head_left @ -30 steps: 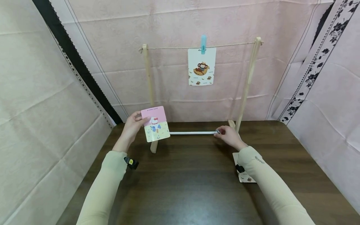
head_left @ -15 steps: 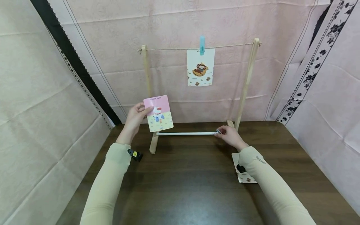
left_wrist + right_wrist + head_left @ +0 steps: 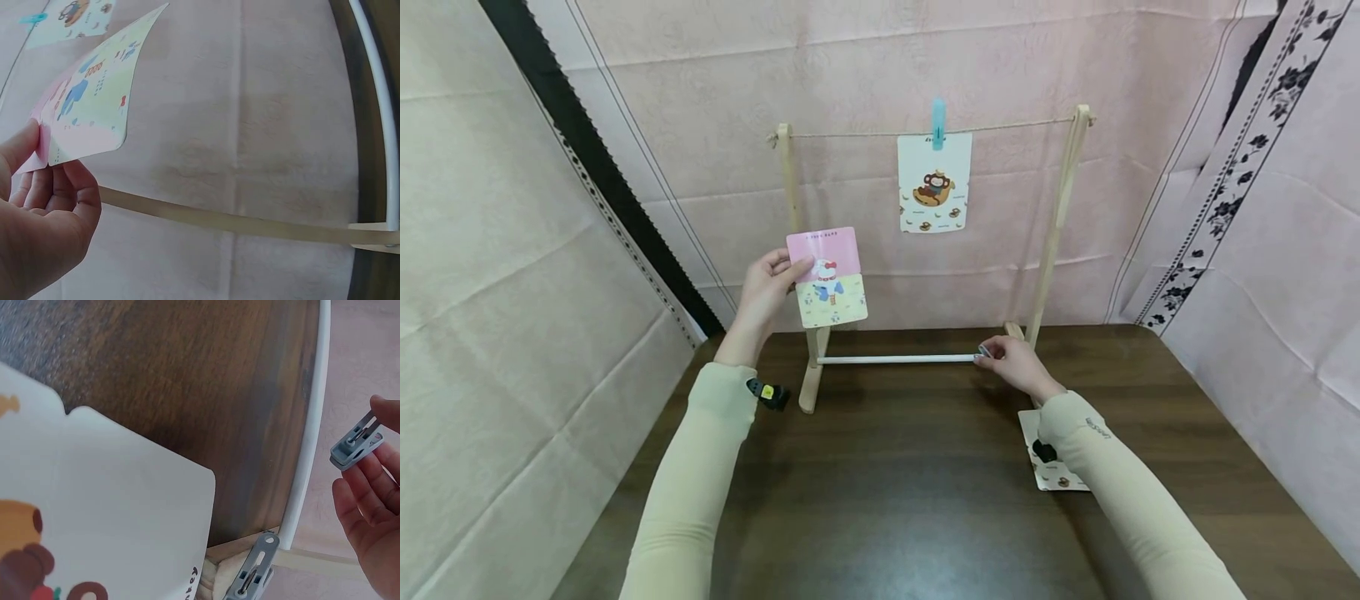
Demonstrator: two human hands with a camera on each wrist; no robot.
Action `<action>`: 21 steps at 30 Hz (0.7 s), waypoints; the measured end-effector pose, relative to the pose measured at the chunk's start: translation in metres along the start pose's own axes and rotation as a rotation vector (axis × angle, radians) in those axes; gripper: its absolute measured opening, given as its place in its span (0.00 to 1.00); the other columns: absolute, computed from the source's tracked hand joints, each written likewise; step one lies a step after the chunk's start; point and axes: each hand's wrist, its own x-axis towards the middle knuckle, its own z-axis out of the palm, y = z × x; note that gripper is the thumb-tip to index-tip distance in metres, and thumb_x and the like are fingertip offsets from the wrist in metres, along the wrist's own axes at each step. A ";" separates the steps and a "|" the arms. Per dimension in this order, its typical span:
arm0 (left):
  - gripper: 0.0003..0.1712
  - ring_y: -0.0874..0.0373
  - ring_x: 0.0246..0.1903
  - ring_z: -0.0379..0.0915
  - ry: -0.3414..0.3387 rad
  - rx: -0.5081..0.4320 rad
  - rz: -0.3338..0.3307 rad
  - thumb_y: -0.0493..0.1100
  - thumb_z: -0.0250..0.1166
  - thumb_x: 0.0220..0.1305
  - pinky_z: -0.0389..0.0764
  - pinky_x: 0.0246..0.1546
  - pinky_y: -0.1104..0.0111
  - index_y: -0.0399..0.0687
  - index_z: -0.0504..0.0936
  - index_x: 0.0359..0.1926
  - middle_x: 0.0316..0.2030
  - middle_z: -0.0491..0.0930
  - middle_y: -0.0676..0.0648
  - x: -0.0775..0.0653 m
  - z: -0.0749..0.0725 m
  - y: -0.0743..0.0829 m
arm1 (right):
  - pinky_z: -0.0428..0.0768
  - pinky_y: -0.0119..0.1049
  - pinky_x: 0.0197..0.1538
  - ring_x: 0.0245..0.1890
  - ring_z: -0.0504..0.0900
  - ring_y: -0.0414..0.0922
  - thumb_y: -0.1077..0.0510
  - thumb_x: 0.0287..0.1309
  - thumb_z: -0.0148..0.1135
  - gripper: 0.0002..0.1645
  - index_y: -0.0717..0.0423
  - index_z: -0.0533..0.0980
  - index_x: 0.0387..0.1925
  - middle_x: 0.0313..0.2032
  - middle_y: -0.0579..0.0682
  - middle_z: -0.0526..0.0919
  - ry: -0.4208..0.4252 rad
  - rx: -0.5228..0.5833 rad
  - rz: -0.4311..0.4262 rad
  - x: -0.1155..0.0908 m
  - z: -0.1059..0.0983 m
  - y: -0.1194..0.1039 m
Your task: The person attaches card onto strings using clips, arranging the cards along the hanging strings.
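My left hand (image 3: 762, 292) pinches a pink and yellow card (image 3: 827, 304) with a cartoon figure, thumb in front and fingers behind. It is raised before the left post of a wooden stand. In the left wrist view the card (image 3: 94, 94) bends a little. At the right, just above the stand's white crossbar (image 3: 895, 359), my right hand (image 3: 1017, 367) pinches a grey-blue clothespin (image 3: 354, 447) by its handle ends. A white card (image 3: 934, 187) with a monkey hangs from the stand's cord (image 3: 850, 135), clipped by a light blue clothespin (image 3: 938, 125).
A white printed card (image 3: 1030, 427) lies on the dark wooden table (image 3: 880, 492), partly hidden by my right forearm. Another grey-blue clothespin (image 3: 253, 572) is near the stand's right foot. Stand posts (image 3: 1056, 225) rise on both sides, with pale cloth behind.
My left hand has lifted the pink and yellow card upward and slightly right, uncovering the crossbar's left end. My right hand stays about in place with its clothespin.
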 end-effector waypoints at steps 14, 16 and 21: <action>0.17 0.59 0.36 0.82 0.015 -0.070 0.039 0.47 0.71 0.65 0.77 0.38 0.70 0.43 0.82 0.50 0.37 0.88 0.51 0.013 0.013 0.025 | 0.75 0.41 0.39 0.37 0.78 0.49 0.53 0.66 0.67 0.21 0.65 0.79 0.51 0.37 0.53 0.82 0.016 0.013 0.000 -0.004 -0.006 -0.002; 0.17 0.59 0.36 0.82 0.013 -0.075 0.048 0.46 0.71 0.65 0.78 0.38 0.70 0.43 0.82 0.50 0.37 0.88 0.51 0.015 0.015 0.030 | 0.75 0.41 0.39 0.37 0.78 0.49 0.53 0.65 0.67 0.21 0.65 0.80 0.51 0.37 0.53 0.82 0.020 0.012 0.001 -0.004 -0.006 -0.002; 0.16 0.58 0.37 0.82 0.002 -0.053 0.072 0.46 0.71 0.65 0.79 0.41 0.70 0.43 0.82 0.50 0.38 0.88 0.51 0.019 0.020 0.042 | 0.75 0.41 0.39 0.37 0.78 0.50 0.53 0.65 0.68 0.20 0.65 0.80 0.51 0.37 0.53 0.82 0.025 0.012 0.007 -0.005 -0.006 0.002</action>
